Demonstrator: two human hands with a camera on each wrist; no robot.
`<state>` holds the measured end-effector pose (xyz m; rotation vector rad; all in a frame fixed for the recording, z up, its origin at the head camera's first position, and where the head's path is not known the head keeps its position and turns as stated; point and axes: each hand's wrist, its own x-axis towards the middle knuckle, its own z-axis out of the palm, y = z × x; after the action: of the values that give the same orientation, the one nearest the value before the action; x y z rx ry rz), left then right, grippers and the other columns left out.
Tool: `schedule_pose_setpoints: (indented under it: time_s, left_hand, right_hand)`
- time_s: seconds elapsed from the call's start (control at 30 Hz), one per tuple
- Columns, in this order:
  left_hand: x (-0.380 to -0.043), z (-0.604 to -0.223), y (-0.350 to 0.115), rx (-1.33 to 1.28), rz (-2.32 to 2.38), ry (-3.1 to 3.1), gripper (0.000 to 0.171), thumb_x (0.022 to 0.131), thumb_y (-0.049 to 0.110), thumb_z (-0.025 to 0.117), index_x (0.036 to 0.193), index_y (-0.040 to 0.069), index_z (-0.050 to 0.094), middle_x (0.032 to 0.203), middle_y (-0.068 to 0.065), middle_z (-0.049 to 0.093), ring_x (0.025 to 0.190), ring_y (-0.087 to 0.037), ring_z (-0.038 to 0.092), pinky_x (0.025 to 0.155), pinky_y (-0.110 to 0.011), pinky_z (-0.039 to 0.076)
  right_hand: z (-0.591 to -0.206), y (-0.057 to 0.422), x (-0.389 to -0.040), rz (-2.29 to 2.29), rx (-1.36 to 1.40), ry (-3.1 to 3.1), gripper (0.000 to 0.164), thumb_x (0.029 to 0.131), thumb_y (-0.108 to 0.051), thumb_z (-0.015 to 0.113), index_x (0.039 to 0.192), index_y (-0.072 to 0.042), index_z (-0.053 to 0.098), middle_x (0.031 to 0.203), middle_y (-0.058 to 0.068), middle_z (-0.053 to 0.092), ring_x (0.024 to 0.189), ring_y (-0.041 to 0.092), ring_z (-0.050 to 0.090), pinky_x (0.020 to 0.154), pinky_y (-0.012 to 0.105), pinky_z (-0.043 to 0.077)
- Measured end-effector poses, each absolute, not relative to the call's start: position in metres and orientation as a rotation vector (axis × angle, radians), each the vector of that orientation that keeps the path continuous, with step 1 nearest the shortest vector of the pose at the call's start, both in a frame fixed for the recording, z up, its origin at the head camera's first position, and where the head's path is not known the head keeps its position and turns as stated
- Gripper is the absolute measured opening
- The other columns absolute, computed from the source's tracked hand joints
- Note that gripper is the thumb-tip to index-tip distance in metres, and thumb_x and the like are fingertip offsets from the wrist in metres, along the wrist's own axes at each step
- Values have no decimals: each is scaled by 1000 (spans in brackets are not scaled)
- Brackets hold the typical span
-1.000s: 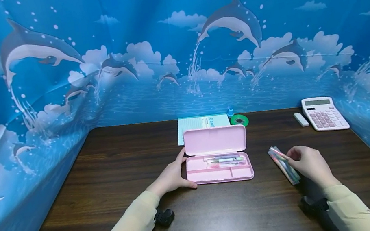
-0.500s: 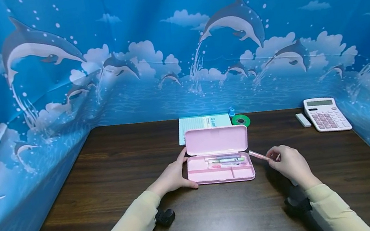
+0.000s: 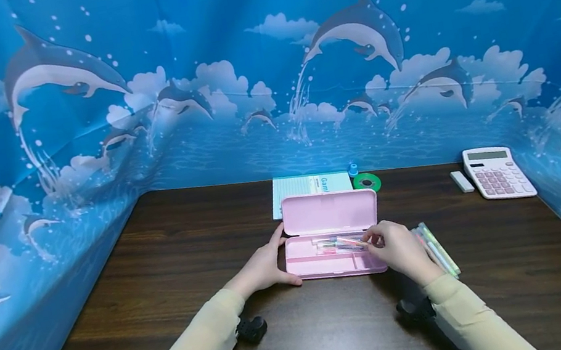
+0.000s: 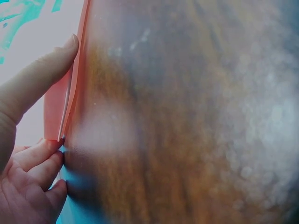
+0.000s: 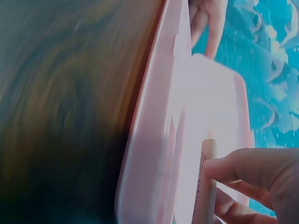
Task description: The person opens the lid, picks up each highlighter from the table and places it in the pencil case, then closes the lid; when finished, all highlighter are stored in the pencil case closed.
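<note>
An open pink pencil case [image 3: 313, 267] stands on the dark wooden table with its lid [image 3: 330, 213] raised at the back. My left hand [image 3: 260, 269] grips its left end, thumb at the front edge and fingers toward the hinge. Over the case's right part, my right hand [image 3: 397, 247] pinches a pen between thumb and fingers. In the right wrist view this pen [image 5: 204, 186] has a peach barrel with small print. Several other pens [image 3: 327, 248] lie in the long rear compartment, partly covered by the right hand. The small front right compartment is partly hidden too.
Several coloured pens [image 3: 438, 250] lie on the table just right of the right hand. Behind the case are a light blue notebook [image 3: 291, 190], a green tape roll [image 3: 367, 182] and a small blue bottle [image 3: 352, 170]. A white eraser [image 3: 462, 182] and a calculator [image 3: 498, 173] sit at the back right.
My right hand has taken a pen from the group on the right and carried it left over the pencil case. My left hand stays at the case's left end.
</note>
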<state>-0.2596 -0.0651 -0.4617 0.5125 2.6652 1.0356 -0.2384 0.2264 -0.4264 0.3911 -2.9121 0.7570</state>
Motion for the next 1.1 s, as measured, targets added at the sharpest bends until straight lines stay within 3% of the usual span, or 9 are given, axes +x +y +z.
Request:
schedule_pose_setpoints:
  time_s: [0.6, 0.93, 1.1]
  left_hand:
    - [-260, -461, -68, 527, 1028, 2648, 129, 63, 41, 88, 153, 11, 1, 144, -10, 45, 132, -25, 42, 109, -46, 31]
    - [-260, -462, -68, 534, 1032, 2651, 128, 62, 41, 88, 153, 12, 2, 143, -10, 47, 131, -25, 43, 109, -46, 31]
    - [-260, -463, -68, 534, 1041, 2647, 128, 62, 40, 88, 153, 13, 3, 143, -10, 47, 131, -25, 43, 109, -47, 30]
  right_hand:
    - [-434, 175, -243, 718, 586, -2891, 7, 77, -16, 79, 77, -16, 71, 70, -5, 58, 64, 10, 47, 61, 27, 42]
    - [-432, 155, -243, 773, 675, -2914, 9, 77, -11, 78, 80, -14, 71, 73, -4, 58, 68, 12, 49, 65, 28, 45]
    - [-431, 149, -242, 788, 679, -2924, 8, 78, -18, 78, 81, -16, 71, 74, -5, 59, 68, 11, 49, 63, 27, 44]
